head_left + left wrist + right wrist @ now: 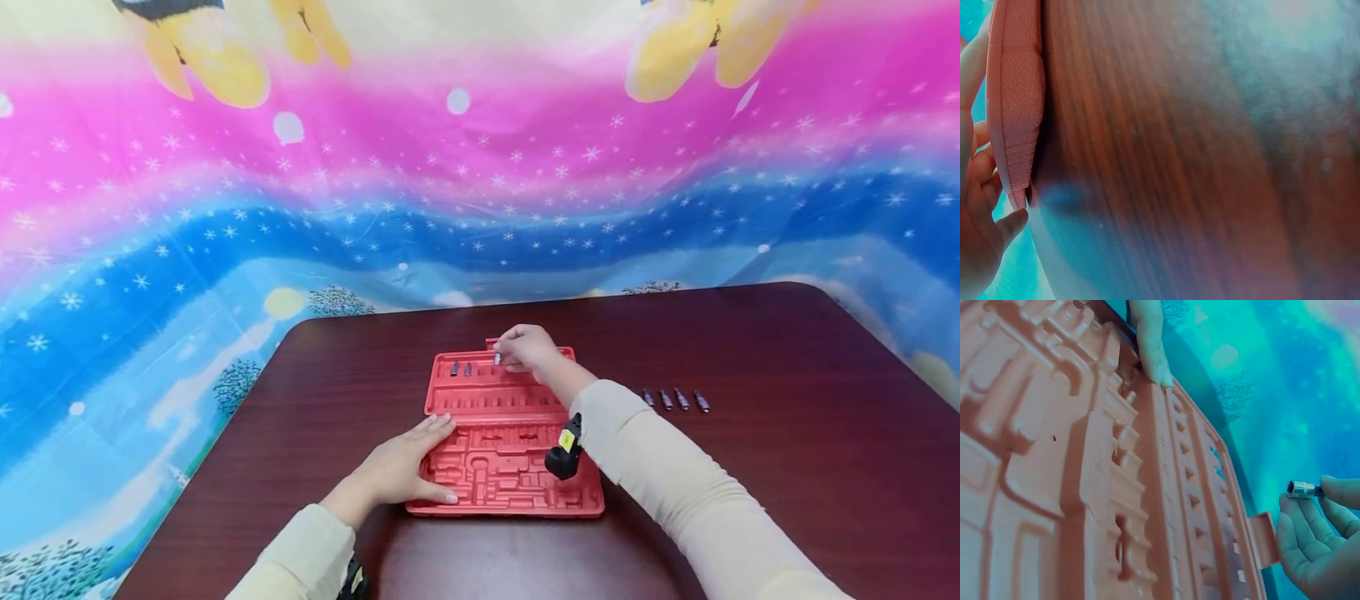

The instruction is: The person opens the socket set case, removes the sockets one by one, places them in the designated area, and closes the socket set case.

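An unfolded red plastic tool case (480, 403) lies on the table, its moulded compartments facing up. My left hand (397, 468) rests on its left side with straight fingers, the thumb over the near half; the left wrist view has this hand (982, 234) against the case's edge (1019, 94). Over the far half, my right hand (531, 350) pinches a small socket bit (497, 358) between thumb and fingers. In the right wrist view the socket bit (1301, 489) shows a shiny hollow end and a dark end. Two similar bits (454, 368) sit in the far row's left slots.
Several more socket bits (682, 400) lie in a row on the dark wooden table (787, 467), right of the case. A small red tab (491, 342) juts from the case's far edge. A colourful patterned cloth (480, 167) hangs behind the table.
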`<state>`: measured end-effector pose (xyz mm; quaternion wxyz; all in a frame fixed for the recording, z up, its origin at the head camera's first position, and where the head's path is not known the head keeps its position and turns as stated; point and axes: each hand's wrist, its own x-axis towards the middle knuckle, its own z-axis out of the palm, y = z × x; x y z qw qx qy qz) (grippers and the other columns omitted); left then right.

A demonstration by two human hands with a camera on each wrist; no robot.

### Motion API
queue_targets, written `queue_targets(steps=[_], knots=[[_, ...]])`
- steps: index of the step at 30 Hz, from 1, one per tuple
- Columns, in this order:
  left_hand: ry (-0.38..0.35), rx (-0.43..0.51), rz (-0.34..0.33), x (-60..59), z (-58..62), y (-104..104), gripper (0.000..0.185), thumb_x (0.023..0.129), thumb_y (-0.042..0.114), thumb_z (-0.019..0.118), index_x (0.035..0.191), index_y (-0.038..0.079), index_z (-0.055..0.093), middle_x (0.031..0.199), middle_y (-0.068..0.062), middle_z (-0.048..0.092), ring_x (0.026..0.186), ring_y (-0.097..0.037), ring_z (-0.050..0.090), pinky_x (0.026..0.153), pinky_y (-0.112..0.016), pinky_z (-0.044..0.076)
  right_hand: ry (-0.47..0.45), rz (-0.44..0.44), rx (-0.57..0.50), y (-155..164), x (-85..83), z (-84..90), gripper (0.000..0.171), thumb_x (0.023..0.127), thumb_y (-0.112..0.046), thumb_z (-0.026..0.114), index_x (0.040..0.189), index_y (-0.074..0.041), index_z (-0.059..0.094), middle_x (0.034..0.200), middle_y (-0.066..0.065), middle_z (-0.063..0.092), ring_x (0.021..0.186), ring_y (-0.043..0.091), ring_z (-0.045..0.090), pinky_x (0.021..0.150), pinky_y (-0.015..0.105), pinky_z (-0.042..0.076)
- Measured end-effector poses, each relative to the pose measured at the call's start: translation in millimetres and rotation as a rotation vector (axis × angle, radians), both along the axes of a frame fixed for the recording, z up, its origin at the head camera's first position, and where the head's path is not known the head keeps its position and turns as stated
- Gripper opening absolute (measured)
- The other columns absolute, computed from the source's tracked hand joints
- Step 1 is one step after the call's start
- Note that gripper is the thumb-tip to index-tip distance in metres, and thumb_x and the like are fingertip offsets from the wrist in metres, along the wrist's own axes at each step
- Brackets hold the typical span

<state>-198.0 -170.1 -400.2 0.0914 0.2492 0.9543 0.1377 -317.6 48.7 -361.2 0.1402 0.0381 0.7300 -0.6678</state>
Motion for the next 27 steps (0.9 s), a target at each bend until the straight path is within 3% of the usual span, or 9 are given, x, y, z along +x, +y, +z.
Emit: queue_targets(steps=[12, 18, 27], knots=[[0.043, 0.003, -0.061, -1.5, 1.3, -1.6, 0.098, 0.060, 0.067, 0.058, 0.136, 0.013, 0.029, 0.139, -0.004, 0.025, 0.128, -0.020, 0.018, 0.098, -0.040, 0.023, 0.039, 0.017, -0.004, 33.8, 20.6, 15.3, 0.016, 0.083, -0.008, 0.056, 0.096, 0.002, 0.054, 0.072, 0.006, 0.060, 0.071, 0.019, 0.061, 0.079, 0.041, 0.044], [0.019, -0.007, -0.048, -0.7, 1.7, -1.5, 0.099, 0.059, 0.068, 0.057, 0.136, 0.014, 0.028, 0.140, -0.003, 0.024, 0.128, -0.019, 0.016, 0.097, -0.041, 0.025, 0.057, 0.026, 0.018, 56.0, 30.4, 16.1, 0.018, 0.085, -0.009, 0.054, 0.098, 0.003, 0.053, 0.077, 0.007, 0.060, 0.085, 0.030, 0.058, 0.080, 0.042, 0.043], [0.011, 0.004, -0.045, -0.1, 1.1, -1.9, 0.098, 0.061, 0.067, 0.058, 0.137, 0.014, 0.026, 0.140, -0.003, 0.022, 0.128, -0.019, 0.015, 0.098, -0.041, 0.024, 0.079, 0.047, 0.039, 92.9, 47.6, 14.9, 0.023, 0.085, -0.013, 0.054, 0.100, 0.003, 0.052, 0.076, 0.004, 0.059, 0.085, 0.029, 0.058, 0.082, 0.043, 0.042]])
